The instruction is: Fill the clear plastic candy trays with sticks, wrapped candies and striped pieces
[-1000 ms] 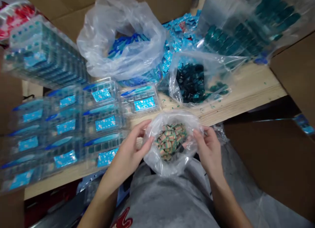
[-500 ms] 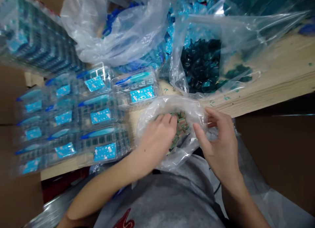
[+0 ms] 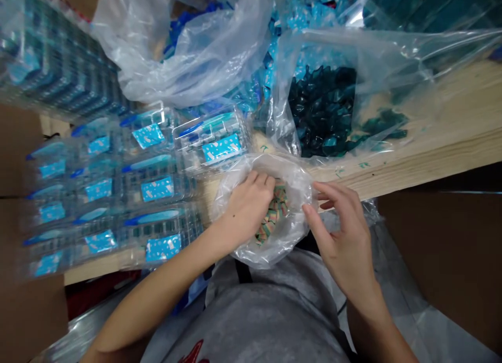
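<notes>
A clear plastic bag stands with its mouth open at the table's front edge, against my body. Small striped pieces, greenish and tan-pink, lie in a pile inside it. My left hand reaches into this bag from the left, its fingers curled down onto the pieces; the fingertips are hidden. At the bag's right rim is my right hand, thumb and fingers apart, the tips at or very near the plastic. Just beyond the bag lies a clear blister pack with a blue pen-like item and a blue dotted packet.
Rows of similar packs cover the table's left part, with a tall stack behind. A large clear bag with blue items sits at the back. Dark teal pieces spill from another bag on the wooden table.
My left hand has shifted slightly up within the bag, baring more striped pieces. The bag's right rim and my right hand have moved a little left.
</notes>
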Motion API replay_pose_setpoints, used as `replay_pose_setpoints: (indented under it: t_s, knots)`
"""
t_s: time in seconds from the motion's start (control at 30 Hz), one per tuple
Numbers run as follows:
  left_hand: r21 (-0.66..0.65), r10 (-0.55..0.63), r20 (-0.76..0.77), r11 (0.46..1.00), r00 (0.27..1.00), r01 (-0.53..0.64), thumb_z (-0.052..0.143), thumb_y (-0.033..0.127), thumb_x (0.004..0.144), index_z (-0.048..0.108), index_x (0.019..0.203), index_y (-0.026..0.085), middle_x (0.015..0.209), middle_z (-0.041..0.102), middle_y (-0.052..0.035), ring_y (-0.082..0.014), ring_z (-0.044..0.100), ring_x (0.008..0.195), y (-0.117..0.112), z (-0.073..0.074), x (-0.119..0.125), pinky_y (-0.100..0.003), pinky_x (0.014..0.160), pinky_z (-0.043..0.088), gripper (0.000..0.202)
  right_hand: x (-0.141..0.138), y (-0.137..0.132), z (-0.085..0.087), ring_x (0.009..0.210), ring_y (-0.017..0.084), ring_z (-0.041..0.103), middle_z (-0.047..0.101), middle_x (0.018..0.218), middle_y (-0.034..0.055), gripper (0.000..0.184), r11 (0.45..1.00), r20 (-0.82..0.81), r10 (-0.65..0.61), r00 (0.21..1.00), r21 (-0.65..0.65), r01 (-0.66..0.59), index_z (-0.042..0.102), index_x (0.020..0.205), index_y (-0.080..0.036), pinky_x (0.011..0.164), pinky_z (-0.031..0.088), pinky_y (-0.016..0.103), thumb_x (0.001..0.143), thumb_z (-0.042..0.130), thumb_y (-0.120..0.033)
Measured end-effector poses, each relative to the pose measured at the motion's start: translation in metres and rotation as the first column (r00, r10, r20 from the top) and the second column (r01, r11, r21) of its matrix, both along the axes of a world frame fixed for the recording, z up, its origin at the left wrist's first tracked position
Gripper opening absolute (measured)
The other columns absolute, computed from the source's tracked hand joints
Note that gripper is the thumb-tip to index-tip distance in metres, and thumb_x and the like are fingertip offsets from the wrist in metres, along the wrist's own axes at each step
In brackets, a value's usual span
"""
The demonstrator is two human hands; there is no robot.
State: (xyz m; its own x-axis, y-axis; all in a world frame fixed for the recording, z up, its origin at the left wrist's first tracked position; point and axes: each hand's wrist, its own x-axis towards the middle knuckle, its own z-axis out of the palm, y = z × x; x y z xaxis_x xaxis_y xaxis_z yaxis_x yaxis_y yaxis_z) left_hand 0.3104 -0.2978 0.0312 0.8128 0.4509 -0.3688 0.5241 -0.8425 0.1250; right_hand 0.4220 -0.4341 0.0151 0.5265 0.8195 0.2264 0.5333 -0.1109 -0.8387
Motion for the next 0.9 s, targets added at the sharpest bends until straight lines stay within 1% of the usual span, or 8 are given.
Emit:
replay_pose_setpoints:
  t_s: [0.13, 0.27, 0.33, 0.4, 0.5, 0.63, 0.73, 0.9]
  knots:
    - [-0.041, -0.068, 0.024, 0.997, 0.997, 0.069, 0.057, 0.01, 0.09, 0.063, 0.094, 0.009, 0.092, 0.068, -0.0113, -0.0273, 0.062, 0.097, 0.007, 0.001, -0.001, -0.038, 0.084, 0.052, 0.007, 0.002, -0.002, 0.0, 0.109, 0.026, 0.059, 0.06, 0.12, 0.0134, 0.027, 1.0, 0.009, -0.002, 1.0, 0.014, 0.002, 0.061, 0.123, -0.015, 0.091, 0.052, 0.043, 0.098, 0.061, -0.024]
    - [-0.097, -0.093, 0.174, 0.989, 0.98, 0.111, 0.061, 0.013, 0.091, 0.061, 0.087, 0.013, 0.086, 0.066, -0.0069, -0.0231, 0.06, 0.087, 0.006, 0.022, -0.009, -0.034, 0.077, 0.049, 0.004, 0.002, -0.004, 0.011, 0.111, 0.023, 0.059, 0.063, 0.117, 0.0079, 0.026, 0.987, -0.01, -0.092, 0.996, 0.131, 0.093, 0.064, 0.121, -0.022, 0.096, 0.05, 0.041, 0.096, 0.062, -0.015]
    - [-0.158, -0.015, 0.319, 0.985, 0.948, 0.068, 0.059, 0.017, 0.093, 0.059, 0.085, 0.015, 0.082, 0.064, -0.0035, -0.0203, 0.058, 0.082, 0.006, 0.036, -0.018, -0.031, 0.072, 0.046, 0.009, 0.0, -0.003, 0.018, 0.109, 0.02, 0.06, 0.065, 0.113, 0.0045, 0.029, 0.974, -0.052, -0.103, 0.993, 0.196, 0.111, 0.066, 0.119, -0.025, 0.097, 0.05, 0.037, 0.095, 0.062, -0.01]
    - [-0.274, 0.132, 0.435, 0.962, 0.891, -0.008, 0.059, 0.02, 0.095, 0.058, 0.085, 0.017, 0.08, 0.062, -0.0003, -0.0166, 0.056, 0.077, 0.008, 0.047, -0.028, -0.028, 0.069, 0.044, 0.01, -0.004, 0.0, 0.023, 0.108, 0.018, 0.061, 0.066, 0.116, 0.0022, 0.031, 0.979, -0.126, -0.034, 0.991, 0.196, 0.058, 0.066, 0.122, -0.027, 0.098, 0.051, 0.034, 0.096, 0.061, -0.01]
    - [-0.555, 0.415, 0.477, 0.825, 0.775, -0.101, 0.062, 0.023, 0.093, 0.059, 0.086, 0.019, 0.077, 0.06, 0.0026, -0.0116, 0.055, 0.071, 0.012, 0.059, -0.041, -0.023, 0.064, 0.043, 0.009, -0.011, 0.006, 0.026, 0.112, 0.017, 0.063, 0.062, 0.128, -0.0004, 0.035, 0.988, -0.328, 0.134, 0.935, 0.114, -0.102, 0.06, 0.13, -0.031, 0.103, 0.05, 0.034, 0.098, 0.061, -0.017]
    - [-0.829, 0.747, 0.36, 0.531, 0.558, -0.176, 0.07, 0.022, 0.085, 0.062, 0.079, 0.019, 0.076, 0.063, 0.0026, -0.0092, 0.059, 0.07, 0.006, 0.064, -0.048, -0.018, 0.064, 0.046, 0.01, -0.017, 0.012, 0.027, 0.115, 0.015, 0.064, 0.064, 0.131, -0.0044, 0.044, 0.952, -0.57, 0.291, 0.769, 0.092, -0.292, 0.055, 0.136, -0.037, 0.1, 0.053, 0.028, 0.097, 0.065, -0.021]
    - [-0.905, 0.862, 0.299, 0.392, 0.409, -0.166, 0.075, 0.019, 0.079, 0.064, 0.076, 0.018, 0.073, 0.064, 0.0035, -0.0072, 0.059, 0.066, -0.003, 0.061, -0.047, -0.015, 0.061, 0.047, 0.012, -0.022, 0.015, 0.028, 0.116, 0.012, 0.064, 0.065, 0.131, -0.0077, 0.045, 0.938, -0.602, 0.324, 0.73, 0.104, -0.33, 0.057, 0.134, -0.04, 0.098, 0.053, 0.021, 0.095, 0.066, -0.019]
    - [-0.971, 0.95, 0.208, 0.228, 0.233, -0.066, 0.082, 0.031, 0.076, 0.065, 0.076, 0.018, 0.066, 0.064, 0.004, -0.0059, 0.057, 0.057, -0.004, 0.049, -0.049, -0.015, 0.058, 0.048, 0.022, -0.024, 0.016, 0.034, 0.09, 0.011, 0.071, 0.074, 0.103, -0.0085, 0.026, 0.97, -0.551, 0.234, 0.801, 0.075, -0.232, 0.07, 0.108, -0.034, 0.083, 0.058, 0.02, 0.093, 0.063, -0.013]
